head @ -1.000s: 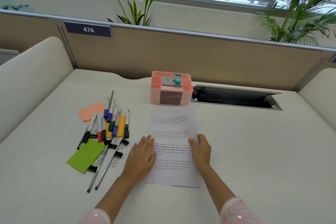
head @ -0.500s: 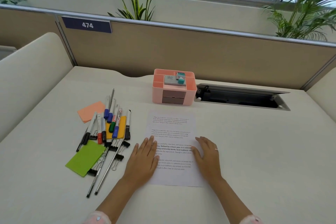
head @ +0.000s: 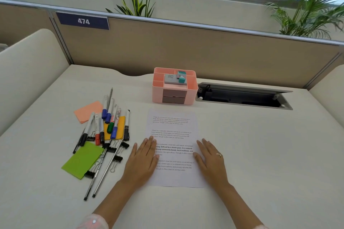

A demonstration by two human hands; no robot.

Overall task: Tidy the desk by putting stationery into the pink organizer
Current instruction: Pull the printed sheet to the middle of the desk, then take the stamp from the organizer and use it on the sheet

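Right hand (head: 211,158) has slid off to the sheet's (head: 174,147) right edge, left hand (head: 142,160) flat on its left edge, both released and holding nothing; pens (head: 111,119) piled left on the counter (head: 260,154), organizer (head: 174,85) behind the sheet.

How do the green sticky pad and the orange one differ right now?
The green sticky pad lies nearest the person, at the pile's near end; the orange sticky pad lies at the far end. Binder clips and pen ends rest against the green pad's right edge, while marker tips overlap the orange pad's right edge. The green one looks larger. Both lie flat on the desk, outside the pink organizer.
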